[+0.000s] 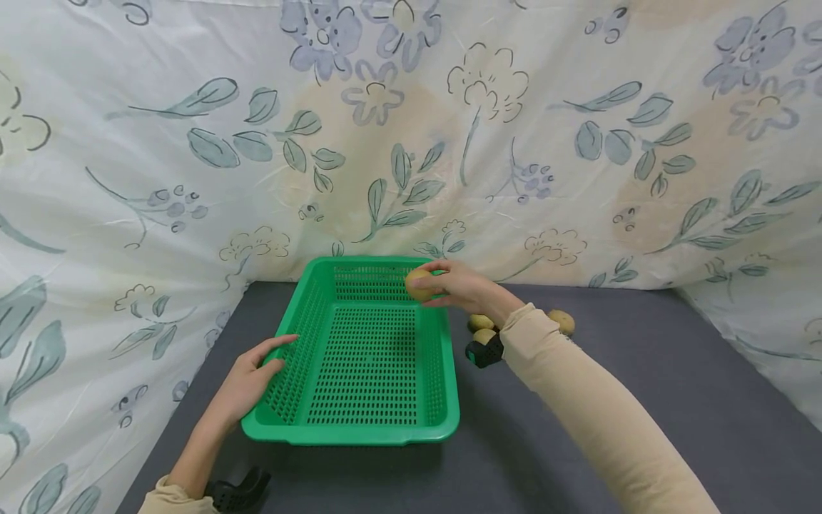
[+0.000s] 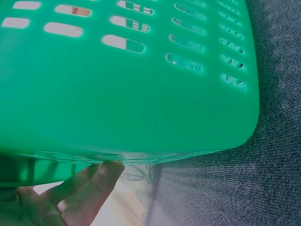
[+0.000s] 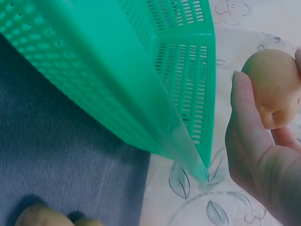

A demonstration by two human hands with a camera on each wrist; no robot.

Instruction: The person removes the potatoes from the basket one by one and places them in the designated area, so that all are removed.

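Note:
A green plastic basket (image 1: 362,433) with slotted walls and floor stands on the dark cloth. My left hand (image 1: 247,382) grips its left rim, thumb and forefinger over the edge; other fingers (image 2: 96,188) show against the outer wall in the left wrist view. At the far right corner, my right hand (image 1: 459,285) holds a potato (image 1: 419,284) between thumb and fingers, above the rim. In the right wrist view that potato (image 3: 273,87) is pale and smooth with a small dent. No potato shows on the basket's floor.
Right of the basket, several potatoes (image 1: 480,323) lie on the dark cloth (image 1: 616,385), partly hidden by the right wrist and its black strap (image 1: 484,351). Another potato (image 1: 561,321) sits beyond the sleeve. A floral curtain (image 1: 411,143) hangs behind and at both sides.

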